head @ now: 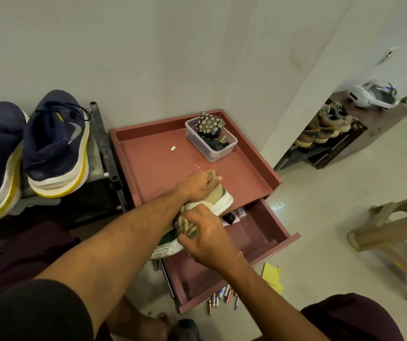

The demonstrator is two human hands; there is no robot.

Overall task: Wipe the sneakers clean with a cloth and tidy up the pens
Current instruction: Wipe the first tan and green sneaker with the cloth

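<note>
A beige and green sneaker [222, 201] with a white sole lies across the front edge of the dusty-pink cabinet top [163, 166]. My left hand [197, 184] grips its upper from above. My right hand [206, 233] is shut on a bunched striped cloth [185, 226], pressed against the sneaker's side. Several pens and markers [223, 297] lie on the floor below the open drawer [269, 230]. A dark marker [229, 217] and another pen sit inside the drawer's back corner.
A clear plastic box [211, 139] with small items stands at the cabinet's back right; a small white piece [172, 148] lies nearby. Two navy sneakers [57, 146] rest on a rack to the left. Yellow paper [272, 276] lies on the floor; a wooden stool [391, 227] stands right.
</note>
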